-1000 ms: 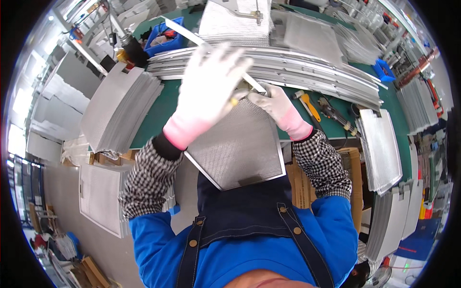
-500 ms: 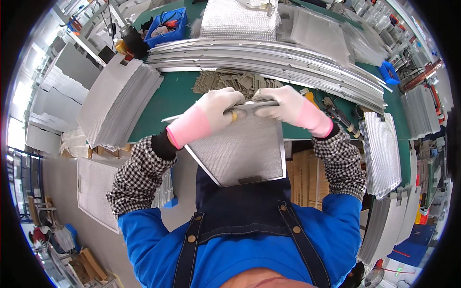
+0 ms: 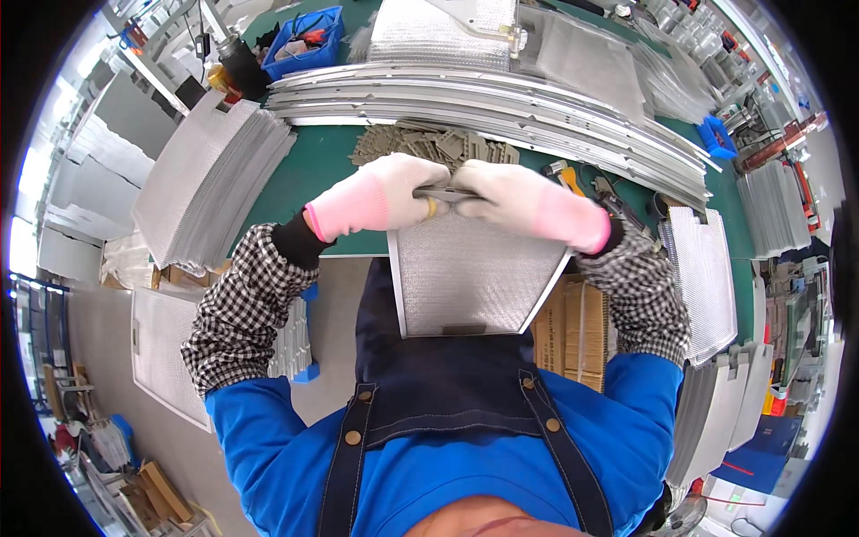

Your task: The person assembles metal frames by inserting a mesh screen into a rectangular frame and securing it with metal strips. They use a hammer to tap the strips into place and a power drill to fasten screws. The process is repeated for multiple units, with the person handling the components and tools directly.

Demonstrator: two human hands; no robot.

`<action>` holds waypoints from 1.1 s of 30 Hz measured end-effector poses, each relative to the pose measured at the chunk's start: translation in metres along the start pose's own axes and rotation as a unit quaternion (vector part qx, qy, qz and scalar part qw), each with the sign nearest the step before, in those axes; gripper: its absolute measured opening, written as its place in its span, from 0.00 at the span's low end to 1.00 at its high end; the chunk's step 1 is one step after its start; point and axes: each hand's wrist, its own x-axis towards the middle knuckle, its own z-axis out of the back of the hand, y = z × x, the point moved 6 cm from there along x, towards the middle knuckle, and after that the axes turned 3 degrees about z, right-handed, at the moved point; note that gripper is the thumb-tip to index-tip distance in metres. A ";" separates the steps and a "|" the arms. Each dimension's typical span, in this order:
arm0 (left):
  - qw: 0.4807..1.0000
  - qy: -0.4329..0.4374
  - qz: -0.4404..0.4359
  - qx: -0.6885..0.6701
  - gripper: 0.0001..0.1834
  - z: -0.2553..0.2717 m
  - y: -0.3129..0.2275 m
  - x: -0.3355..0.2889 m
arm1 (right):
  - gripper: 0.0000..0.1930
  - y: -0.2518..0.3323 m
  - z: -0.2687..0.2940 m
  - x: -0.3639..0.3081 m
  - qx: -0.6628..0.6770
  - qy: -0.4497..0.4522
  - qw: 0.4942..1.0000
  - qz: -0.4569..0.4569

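A framed metal mesh filter panel [image 3: 470,277] hangs in front of my apron, its silver mesh edged by a thin pale frame. A dark slot shows at its lower edge. My left hand [image 3: 394,192], in a white glove with a pink cuff, is closed on the panel's far edge. Close beside it, my right hand [image 3: 519,199], gloved alike, grips the same edge. A short grey strip of that edge shows between my fingertips; whether a small part sits there I cannot make out. Just beyond my hands lies a heap of small grey-beige clips [image 3: 429,143].
Long metal frame strips [image 3: 501,103] lie across the green table [image 3: 335,148]. Stacks of mesh sheets [image 3: 206,188] stand at left, with more mesh panels [image 3: 702,277] at right. A blue bin [image 3: 304,45] sits far left; a power tool [image 3: 617,199] lies right of my hands.
The panel has turned and shifted right, so its lower edge now lies nearly level. My hands have come closer together on its far edge.
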 end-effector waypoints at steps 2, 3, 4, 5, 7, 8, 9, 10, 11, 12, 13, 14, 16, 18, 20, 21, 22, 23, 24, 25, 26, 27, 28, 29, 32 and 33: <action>0.998 0.022 0.049 -0.011 0.18 0.009 0.005 -0.007 | 0.16 -0.002 -0.006 0.010 0.020 0.019 0.999 -0.020; 0.996 0.031 0.076 -0.016 0.19 0.015 0.010 -0.014 | 0.15 -0.002 -0.007 0.015 0.030 0.029 0.999 -0.025; 0.997 -0.003 0.066 -0.025 0.19 0.020 0.015 -0.021 | 0.15 -0.001 -0.006 0.017 0.052 0.038 0.998 -0.027; 0.997 -0.038 0.056 -0.034 0.19 0.020 0.022 -0.029 | 0.15 0.000 -0.003 0.017 0.075 0.047 0.996 -0.028; 0.995 -0.091 0.026 0.004 0.20 0.015 0.030 -0.041 | 0.15 0.002 -0.003 0.017 0.106 0.053 0.993 -0.019; 0.992 -0.118 0.036 -0.041 0.18 0.009 0.031 -0.045 | 0.14 0.000 -0.004 0.017 0.114 0.046 0.992 -0.009; 0.986 -0.159 0.038 -0.045 0.18 0.003 0.033 -0.047 | 0.14 -0.001 -0.005 0.017 0.123 0.042 0.992 0.000; 0.978 -0.200 0.041 -0.047 0.18 -0.005 0.037 -0.049 | 0.14 -0.003 -0.006 0.018 0.129 0.051 0.990 -0.014; 0.963 -0.263 0.040 -0.042 0.21 -0.014 0.037 -0.050 | 0.14 -0.004 -0.006 0.018 0.135 0.061 0.989 -0.028; 0.950 -0.302 0.035 -0.068 0.26 -0.022 0.036 -0.050 | 0.14 -0.005 -0.007 0.017 0.139 0.070 0.987 -0.046; 0.936 -0.332 0.008 -0.118 0.30 -0.031 0.037 -0.049 | 0.13 -0.004 -0.007 0.016 0.141 0.075 0.986 -0.053; 0.917 -0.361 -0.020 -0.167 0.34 -0.038 0.037 -0.048 | 0.13 -0.003 -0.007 0.016 0.136 0.072 0.988 -0.034; 0.847 -0.422 -0.057 -0.319 0.42 -0.051 0.031 -0.042 | 0.13 -0.001 -0.007 0.013 0.126 0.064 0.990 0.001; 0.843 -0.444 -0.057 -0.300 0.54 -0.051 0.027 -0.041 | 0.14 0.005 -0.002 0.012 0.123 0.067 0.990 -0.007; 0.825 -0.488 -0.058 -0.279 0.54 -0.048 0.023 -0.041 | 0.16 0.004 -0.002 0.010 0.125 0.082 0.988 -0.031; 0.816 -0.514 -0.054 -0.259 0.52 -0.046 0.019 -0.044 | 0.18 0.003 -0.001 0.008 0.135 0.080 0.987 -0.022; 0.801 -0.517 -0.047 -0.297 0.50 -0.049 0.023 -0.047 | 0.20 0.002 -0.001 0.007 0.145 0.079 0.986 -0.013; 0.785 -0.520 -0.040 -0.336 0.47 -0.054 0.028 -0.050 | 0.22 0.002 0.000 0.006 0.156 0.078 0.985 -0.004; 0.768 -0.519 -0.033 -0.374 0.45 -0.057 0.031 -0.054 | 0.24 0.001 0.000 0.004 0.159 0.089 0.983 0.002; 0.787 -0.482 0.004 -0.386 0.29 -0.061 0.033 -0.057 | 0.26 -0.001 0.000 0.004 0.163 0.100 0.981 0.009; 0.804 -0.469 0.019 -0.365 0.26 -0.062 0.031 -0.062 | 0.28 -0.002 0.000 0.004 0.167 0.111 0.980 0.015; 0.821 -0.456 0.035 -0.341 0.22 -0.058 0.025 -0.069 | 0.28 -0.003 -0.001 0.005 0.177 0.142 0.974 -0.004; 0.838 -0.440 0.051 -0.319 0.19 -0.054 0.019 -0.074 | 0.28 -0.003 0.000 0.005 0.189 0.170 0.967 -0.026; 0.845 -0.432 0.062 -0.309 0.14 -0.047 0.013 -0.078 | 0.28 -0.003 0.001 0.006 0.202 0.199 0.958 -0.048; 0.823 -0.412 0.121 -0.373 0.18 -0.041 0.013 -0.087 | 0.27 0.004 0.000 0.013 0.256 0.244 0.930 -0.097; 0.827 -0.398 0.134 -0.373 0.18 -0.038 0.016 -0.089 | 0.27 0.001 -0.003 0.017 0.230 0.231 0.942 -0.079</action>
